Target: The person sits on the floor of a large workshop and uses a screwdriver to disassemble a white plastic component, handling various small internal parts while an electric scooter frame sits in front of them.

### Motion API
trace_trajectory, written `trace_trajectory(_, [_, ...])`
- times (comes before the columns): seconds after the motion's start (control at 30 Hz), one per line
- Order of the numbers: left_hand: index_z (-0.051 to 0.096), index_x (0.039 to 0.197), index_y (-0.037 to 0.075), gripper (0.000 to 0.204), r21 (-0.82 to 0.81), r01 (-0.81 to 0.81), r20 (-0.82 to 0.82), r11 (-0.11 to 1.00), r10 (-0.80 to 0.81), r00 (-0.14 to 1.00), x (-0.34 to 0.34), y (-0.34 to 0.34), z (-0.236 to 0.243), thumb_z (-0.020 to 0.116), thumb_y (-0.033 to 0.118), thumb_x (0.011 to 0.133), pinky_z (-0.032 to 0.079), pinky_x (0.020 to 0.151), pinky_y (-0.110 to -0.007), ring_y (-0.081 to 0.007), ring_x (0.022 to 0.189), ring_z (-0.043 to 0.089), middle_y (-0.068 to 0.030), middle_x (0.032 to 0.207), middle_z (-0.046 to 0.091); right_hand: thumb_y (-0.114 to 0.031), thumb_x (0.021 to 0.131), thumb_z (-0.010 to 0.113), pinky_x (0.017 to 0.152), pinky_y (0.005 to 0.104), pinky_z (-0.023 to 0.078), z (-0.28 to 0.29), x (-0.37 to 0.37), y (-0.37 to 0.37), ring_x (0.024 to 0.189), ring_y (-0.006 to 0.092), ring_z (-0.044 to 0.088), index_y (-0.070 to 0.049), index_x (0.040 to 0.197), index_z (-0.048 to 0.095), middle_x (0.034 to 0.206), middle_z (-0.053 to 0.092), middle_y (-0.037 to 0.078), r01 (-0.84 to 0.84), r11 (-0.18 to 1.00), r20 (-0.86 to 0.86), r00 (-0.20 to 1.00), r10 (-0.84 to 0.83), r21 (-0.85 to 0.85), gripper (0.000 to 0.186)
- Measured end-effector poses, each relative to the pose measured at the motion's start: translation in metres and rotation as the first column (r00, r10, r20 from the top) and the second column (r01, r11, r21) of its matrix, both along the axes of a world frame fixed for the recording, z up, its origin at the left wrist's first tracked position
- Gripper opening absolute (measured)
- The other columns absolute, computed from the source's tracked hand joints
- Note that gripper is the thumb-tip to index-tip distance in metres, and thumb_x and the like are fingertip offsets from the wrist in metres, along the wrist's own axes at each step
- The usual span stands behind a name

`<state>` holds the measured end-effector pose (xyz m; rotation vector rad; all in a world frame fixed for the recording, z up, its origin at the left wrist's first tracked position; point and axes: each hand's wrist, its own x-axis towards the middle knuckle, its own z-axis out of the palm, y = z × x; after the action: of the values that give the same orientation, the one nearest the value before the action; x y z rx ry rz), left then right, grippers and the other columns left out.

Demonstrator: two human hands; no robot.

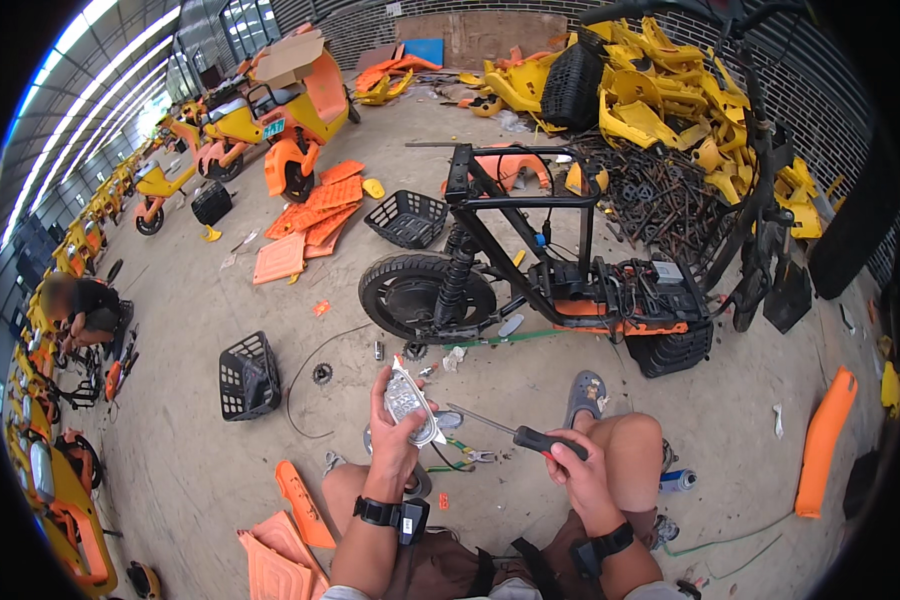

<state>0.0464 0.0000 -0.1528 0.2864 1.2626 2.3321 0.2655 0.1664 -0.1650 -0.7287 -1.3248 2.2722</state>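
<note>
My left hand (392, 452) is closed around a scooter lamp (408, 400) with a clear lens and pale rim. A screwdriver (540, 440) with a black handle is gripped in my right hand (588, 478), its shaft pointing left toward the lamp. The tip stops short of the lamp. A dark cable trails below the lamp. On the floor under it lie pliers (475, 455) with green-yellow handles. Just ahead stands a stripped black scooter frame (530, 240) with its rear wheel (425, 298) and exposed wiring.
Black baskets (250, 375) sit to the left and behind the wheel. Orange panels (310, 225) lie in stacks. Yellow panels (660, 90) are heaped against the back wall. A spray can (677, 481) lies by my right knee. At far left a person (90, 315) crouches beside rows of scooters.
</note>
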Motion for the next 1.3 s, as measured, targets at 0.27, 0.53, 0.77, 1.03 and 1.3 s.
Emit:
trace_trajectory(0.27, [0.016,0.154,0.021,0.079,0.072,-0.015,0.008,0.997,0.014,1.0,-0.002,0.003,-0.003,0.05,-0.007,0.088,0.06,0.076,-0.04,-0.0284,0.087,0.069,-0.0225,0.125,0.058,-0.011,0.089,0.07,0.055,0.0191,0.041,0.003,0.001,-0.003,0.063,0.0065,0.056,0.001,0.111,0.066,0.079,0.065,0.004,0.004,0.995,0.077,0.997,-0.012,0.103,0.025])
trace_trajectory(0.53, [0.018,0.15,0.013,0.07,-0.058,-0.003,0.035,0.998,0.005,0.999,-0.004,0.004,-0.011,0.049,-0.006,0.091,0.06,0.069,-0.037,-0.0277,0.079,0.069,-0.023,0.118,0.063,-0.008,0.085,0.074,0.06,0.0201,0.046,0.001,-0.001,-0.008,0.068,0.0062,0.059,0.001,0.108,0.067,0.083,0.067,0.003,0.007,0.953,0.073,0.997,-0.03,0.301,0.025])
trace_trajectory(0.77, [0.02,0.15,0.015,0.063,-0.13,-0.078,-0.038,0.988,0.074,0.997,-0.004,0.005,-0.015,0.05,0.0,0.096,0.058,0.066,-0.034,-0.0232,0.074,0.067,-0.0217,0.107,0.066,-0.01,0.083,0.077,0.068,0.0216,0.049,-0.004,0.001,-0.009,0.076,0.0066,0.061,0.001,0.105,0.068,0.09,0.069,0.004,-0.02,0.91,0.11,0.994,-0.028,0.413,0.027])
trace_trajectory(1.03, [0.02,0.151,0.018,0.057,-0.183,-0.069,-0.042,0.981,0.063,0.997,-0.005,0.002,-0.011,0.047,0.009,0.102,0.057,0.069,-0.031,-0.0176,0.077,0.065,-0.017,0.105,0.066,-0.011,0.082,0.077,0.072,0.0217,0.049,-0.003,0.0,-0.01,0.081,0.0071,0.062,0.001,0.103,0.069,0.094,0.07,0.004,-0.035,0.902,0.123,0.992,-0.02,0.43,0.025])
trace_trajectory(1.3, [0.023,0.15,0.018,0.055,-0.149,-0.068,-0.037,0.986,0.063,0.997,-0.005,0.002,-0.012,0.047,0.009,0.101,0.057,0.069,-0.032,-0.0191,0.076,0.066,-0.017,0.103,0.066,-0.01,0.082,0.077,0.073,0.0213,0.049,-0.004,0.0,-0.009,0.081,0.007,0.062,0.0,0.104,0.07,0.094,0.071,0.004,-0.035,0.899,0.116,0.993,-0.017,0.437,0.026])
